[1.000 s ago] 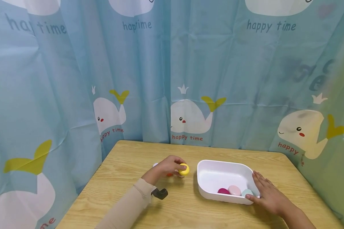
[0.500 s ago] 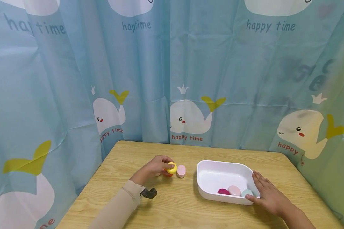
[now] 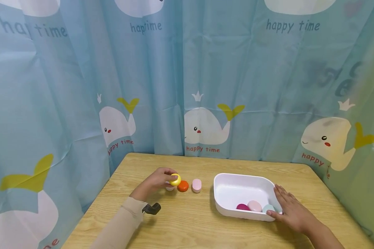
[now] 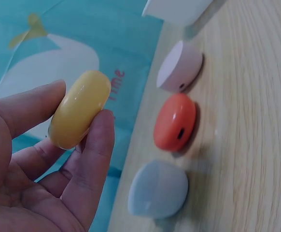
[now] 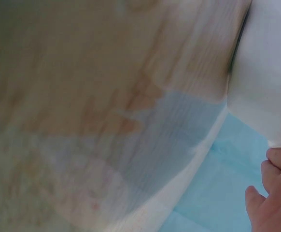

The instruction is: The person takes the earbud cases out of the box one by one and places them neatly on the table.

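Observation:
Between thumb and fingers, my left hand [image 3: 160, 178] pinches a small, glossy yellow rounded piece [image 4: 80, 108], held up above the table. Just below and beyond it on the wood stand an orange rounded piece [image 4: 175, 122] with a dark slot in its side and a pale pink oval piece [image 4: 180, 66]. A whitish piece [image 4: 158, 189] is nearest the hand, partly hidden by it in the head view. My right hand [image 3: 294, 209] rests against the right end of a white tray [image 3: 219, 204], fingers straight along its outer side, thumb over the front corner.
Inside the tray, along its front wall, lie a dark pink piece [image 3: 243, 207], a light pink one [image 3: 254, 206] and a pale mint one [image 3: 268, 208]. A blue curtain [image 3: 162, 131] with whales hangs behind the wooden table [image 3: 187, 224].
My left hand has moved left with the yellow piece, uncovering the pink oval piece and then the orange one. My right hand and the tray have stayed put.

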`<state>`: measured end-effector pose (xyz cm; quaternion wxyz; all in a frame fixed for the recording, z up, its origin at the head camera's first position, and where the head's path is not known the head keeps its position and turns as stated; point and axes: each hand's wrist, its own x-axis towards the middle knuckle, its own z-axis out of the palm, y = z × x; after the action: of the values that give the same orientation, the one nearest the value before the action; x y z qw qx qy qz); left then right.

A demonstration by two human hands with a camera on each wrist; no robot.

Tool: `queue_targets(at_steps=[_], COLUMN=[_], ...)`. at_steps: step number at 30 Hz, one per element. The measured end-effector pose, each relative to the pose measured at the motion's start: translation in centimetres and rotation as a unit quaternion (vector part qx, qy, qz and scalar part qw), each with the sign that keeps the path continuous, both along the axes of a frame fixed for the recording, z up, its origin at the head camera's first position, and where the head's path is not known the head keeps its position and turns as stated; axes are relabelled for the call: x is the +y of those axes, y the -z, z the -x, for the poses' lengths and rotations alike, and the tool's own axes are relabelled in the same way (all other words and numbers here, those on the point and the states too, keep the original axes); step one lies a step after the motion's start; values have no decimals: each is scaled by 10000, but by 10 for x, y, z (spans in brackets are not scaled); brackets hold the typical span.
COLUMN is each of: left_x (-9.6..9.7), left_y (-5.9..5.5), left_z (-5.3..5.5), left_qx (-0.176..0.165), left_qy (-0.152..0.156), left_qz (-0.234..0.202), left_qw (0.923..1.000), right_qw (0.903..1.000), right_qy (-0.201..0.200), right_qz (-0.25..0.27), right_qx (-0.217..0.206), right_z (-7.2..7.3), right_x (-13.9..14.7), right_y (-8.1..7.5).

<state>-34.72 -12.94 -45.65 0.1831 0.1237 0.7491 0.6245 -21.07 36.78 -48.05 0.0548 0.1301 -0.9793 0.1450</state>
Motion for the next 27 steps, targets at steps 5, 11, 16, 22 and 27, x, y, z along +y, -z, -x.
queue_targets(at_steps=[5,11,16,22,27], left_x=[-12,-24,-33,-40,-46], left_y=[0,1,-1,-7,-7], left_z=[-1,-1,-1,-1,1], left_qx=[34,43,67,103,139], left_qy=[29,-165,-226,-314,-283], left_qz=[-72,-65,-109,-20,18], left_qw=[10000,9998,9997,9995,9995], right_qw=[10000,10000,10000,9999,9998], right_qy=[-2,-57,-37,-64,-77], right_qz=[13,7,-30,-49,-90], right_qx=[-27,39,42,143,138], right_z=[1,-1,-1,1,2], right_x=[0,0,0,1,2], right_y=[0,-1,-1,-1,2])
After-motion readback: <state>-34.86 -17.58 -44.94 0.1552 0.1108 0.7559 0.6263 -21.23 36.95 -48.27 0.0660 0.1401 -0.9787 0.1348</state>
